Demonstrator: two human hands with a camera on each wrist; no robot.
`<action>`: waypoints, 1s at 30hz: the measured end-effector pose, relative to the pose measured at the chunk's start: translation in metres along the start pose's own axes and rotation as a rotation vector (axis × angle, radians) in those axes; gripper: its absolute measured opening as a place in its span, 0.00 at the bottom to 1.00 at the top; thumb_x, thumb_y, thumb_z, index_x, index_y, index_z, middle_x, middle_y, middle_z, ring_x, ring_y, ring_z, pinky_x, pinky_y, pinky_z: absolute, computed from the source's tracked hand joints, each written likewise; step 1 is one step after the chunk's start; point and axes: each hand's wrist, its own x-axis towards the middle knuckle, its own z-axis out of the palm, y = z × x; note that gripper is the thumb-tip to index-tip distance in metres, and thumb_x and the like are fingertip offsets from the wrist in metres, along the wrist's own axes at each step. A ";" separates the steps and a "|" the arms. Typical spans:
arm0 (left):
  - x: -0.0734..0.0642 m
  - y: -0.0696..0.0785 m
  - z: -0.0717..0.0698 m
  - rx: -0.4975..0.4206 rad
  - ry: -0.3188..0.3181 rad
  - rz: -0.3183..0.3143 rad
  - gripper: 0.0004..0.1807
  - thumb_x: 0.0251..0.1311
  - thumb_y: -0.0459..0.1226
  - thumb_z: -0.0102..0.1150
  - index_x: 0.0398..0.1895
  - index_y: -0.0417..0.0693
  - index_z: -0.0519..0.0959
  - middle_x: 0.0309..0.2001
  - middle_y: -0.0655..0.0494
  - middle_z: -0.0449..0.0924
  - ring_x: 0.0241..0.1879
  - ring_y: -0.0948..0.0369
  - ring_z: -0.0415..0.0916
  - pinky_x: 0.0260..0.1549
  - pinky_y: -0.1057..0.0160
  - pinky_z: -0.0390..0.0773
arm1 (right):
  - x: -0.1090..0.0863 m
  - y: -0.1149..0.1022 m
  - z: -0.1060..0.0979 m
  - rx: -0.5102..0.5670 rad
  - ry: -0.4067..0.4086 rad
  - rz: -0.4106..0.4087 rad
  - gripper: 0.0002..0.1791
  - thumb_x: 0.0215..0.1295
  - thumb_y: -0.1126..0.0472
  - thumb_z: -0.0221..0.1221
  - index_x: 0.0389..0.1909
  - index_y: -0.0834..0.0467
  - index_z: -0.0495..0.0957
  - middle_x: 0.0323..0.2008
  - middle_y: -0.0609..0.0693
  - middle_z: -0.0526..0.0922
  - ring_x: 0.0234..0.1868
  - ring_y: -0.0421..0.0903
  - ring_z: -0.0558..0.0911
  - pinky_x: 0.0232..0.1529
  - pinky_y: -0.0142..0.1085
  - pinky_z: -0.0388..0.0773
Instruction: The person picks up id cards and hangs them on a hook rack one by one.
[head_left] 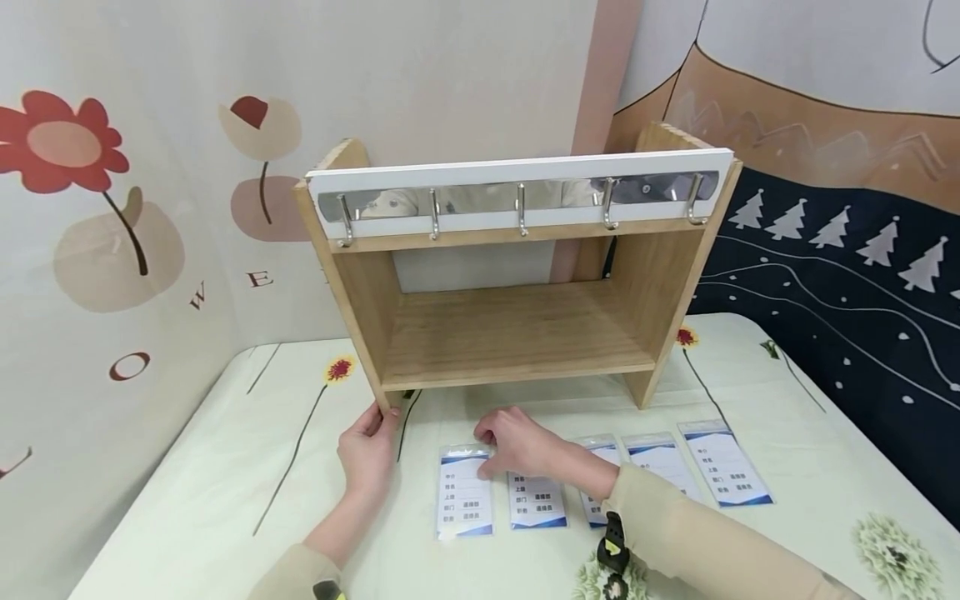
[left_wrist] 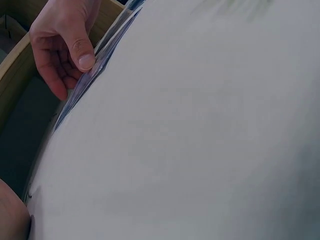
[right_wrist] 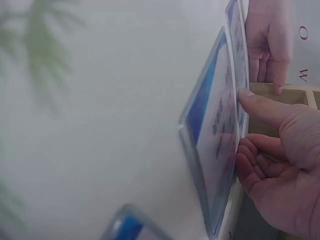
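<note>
A wooden shelf (head_left: 517, 329) stands at the table's back, a white rail with several metal hooks (head_left: 521, 208) across its top front. My left hand (head_left: 366, 457) grips the foot of its left side panel, thumb in front. Several badges in clear sleeves lie in a row before the shelf. At the leftmost badge (head_left: 463, 518), the thumb of my right hand (head_left: 525, 443) touches the right edge, its other fingers loosely bent above. That hand covers the top of the second badge (head_left: 537, 508). In the right wrist view the thumb (right_wrist: 257, 102) stands apart from the fingers.
My right forearm passes over the third badge (head_left: 602, 452) and close to the fourth badge (head_left: 660, 457). Farthest right lies another badge (head_left: 723, 467). The table's pale cloth (head_left: 202, 500) has printed flowers. Patterned curtains (head_left: 465, 75) hang behind the shelf.
</note>
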 end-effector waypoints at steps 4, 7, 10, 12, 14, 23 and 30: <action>0.000 -0.002 0.000 0.008 0.004 -0.006 0.22 0.71 0.33 0.59 0.66 0.34 0.75 0.57 0.36 0.79 0.57 0.47 0.79 0.51 0.66 0.81 | 0.002 -0.003 -0.001 -0.010 -0.019 0.045 0.18 0.47 0.63 0.79 0.25 0.61 0.75 0.22 0.42 0.65 0.25 0.37 0.63 0.29 0.27 0.62; 0.001 -0.003 0.000 0.005 0.005 -0.003 0.22 0.72 0.33 0.59 0.66 0.34 0.75 0.57 0.36 0.79 0.57 0.48 0.79 0.50 0.68 0.80 | 0.004 -0.005 -0.002 -0.009 -0.031 0.086 0.20 0.47 0.63 0.80 0.39 0.64 0.84 0.28 0.45 0.76 0.30 0.38 0.71 0.34 0.28 0.72; 0.000 -0.002 -0.001 -0.010 0.004 0.000 0.22 0.72 0.33 0.59 0.66 0.34 0.75 0.57 0.36 0.79 0.58 0.47 0.79 0.50 0.70 0.80 | 0.005 -0.006 -0.003 -0.011 -0.045 0.106 0.21 0.47 0.62 0.80 0.42 0.63 0.85 0.32 0.46 0.81 0.33 0.38 0.74 0.37 0.29 0.76; 0.000 -0.001 -0.001 -0.019 0.003 -0.001 0.22 0.72 0.34 0.59 0.66 0.34 0.75 0.58 0.36 0.79 0.58 0.47 0.78 0.50 0.70 0.80 | 0.006 -0.007 -0.004 -0.005 -0.055 0.106 0.20 0.47 0.62 0.80 0.41 0.62 0.85 0.32 0.45 0.81 0.33 0.38 0.75 0.38 0.29 0.77; 0.000 0.001 -0.001 -0.031 0.002 -0.004 0.22 0.72 0.34 0.59 0.66 0.34 0.75 0.58 0.36 0.78 0.58 0.47 0.78 0.51 0.69 0.79 | 0.007 -0.006 -0.005 0.012 -0.067 0.110 0.19 0.46 0.63 0.80 0.40 0.61 0.85 0.32 0.44 0.81 0.33 0.38 0.75 0.39 0.29 0.77; -0.001 0.003 0.000 -0.054 -0.015 -0.018 0.23 0.72 0.34 0.59 0.67 0.34 0.74 0.60 0.35 0.77 0.60 0.47 0.77 0.53 0.66 0.78 | 0.012 -0.007 -0.009 0.029 -0.140 0.167 0.18 0.46 0.64 0.80 0.35 0.58 0.82 0.30 0.44 0.77 0.32 0.40 0.73 0.36 0.31 0.74; -0.002 0.003 0.001 -0.053 -0.004 -0.026 0.22 0.72 0.33 0.59 0.66 0.34 0.74 0.59 0.35 0.77 0.59 0.46 0.77 0.53 0.67 0.79 | 0.011 -0.015 -0.007 -0.023 -0.127 0.186 0.18 0.45 0.66 0.80 0.36 0.59 0.82 0.30 0.44 0.77 0.33 0.40 0.73 0.37 0.31 0.75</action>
